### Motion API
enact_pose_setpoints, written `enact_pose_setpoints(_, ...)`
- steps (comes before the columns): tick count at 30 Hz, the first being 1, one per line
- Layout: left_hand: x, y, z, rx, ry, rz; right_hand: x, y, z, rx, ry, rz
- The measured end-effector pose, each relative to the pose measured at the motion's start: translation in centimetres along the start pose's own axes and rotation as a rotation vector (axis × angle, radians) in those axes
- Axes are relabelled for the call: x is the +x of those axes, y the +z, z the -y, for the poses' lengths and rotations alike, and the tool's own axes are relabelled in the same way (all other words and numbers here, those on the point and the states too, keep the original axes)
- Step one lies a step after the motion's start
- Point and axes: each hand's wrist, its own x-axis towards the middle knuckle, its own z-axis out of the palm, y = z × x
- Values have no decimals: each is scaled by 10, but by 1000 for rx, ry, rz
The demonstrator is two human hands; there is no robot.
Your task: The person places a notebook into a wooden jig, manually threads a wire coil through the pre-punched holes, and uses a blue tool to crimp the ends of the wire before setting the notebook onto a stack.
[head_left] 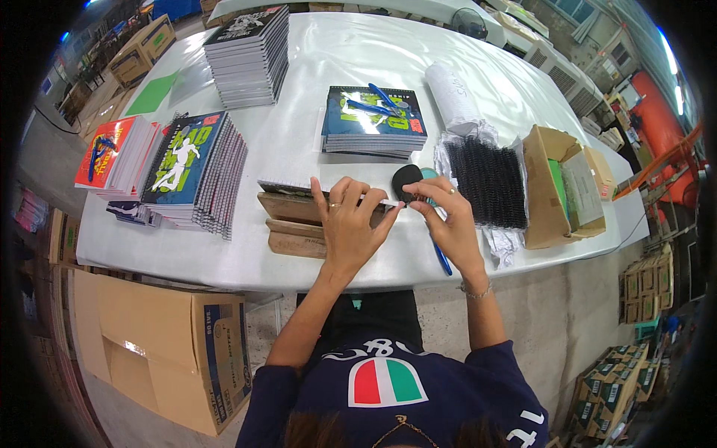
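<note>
My left hand [351,220] is closed over the upper edge of a notebook [287,185] that stands on edge against a wooden block [287,216]. Its thumb and fingers pinch the pages near the right end. Close by, my right hand [448,216] has its thumb and index finger pressed together at the notebook's right corner. A small dark coil seems to be between those fingers, partly hidden. Behind this hand lie a black rounded object [405,176] and a teal round one. A blue-handled tool [441,257] lies just below it.
Black spiral coils [489,183] lie on paper at right, beside an open cardboard box [560,190] and a white roll [454,97]. Blue pliers [377,103] rest on a notebook stack [373,142]. More stacks [198,168] stand left. A large carton [164,336] is below the table's edge.
</note>
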Motion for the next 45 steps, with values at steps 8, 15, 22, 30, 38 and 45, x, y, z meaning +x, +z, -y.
enact_pose_setpoints(8,-19,9,6,-26,37,-74,-9,0,-6,-101,-117,-5)
enact_pose_setpoints(15,-32,18,14,-71,53,-111,-11,3,-5,-140,-200,18)
enact_pose_setpoints(22,-37,22,17,-42,76,-157,-8,2,-6,-185,-286,51)
enact_pose_setpoints(30,-7,11,11,-75,111,-74,4,-10,-7,-157,-300,143)
enact_pose_setpoints(38,18,0,6,-192,125,73,1,-3,-10,141,23,112)
enact_pose_setpoints(45,26,-14,4,-190,130,208,0,5,-10,-18,65,92)
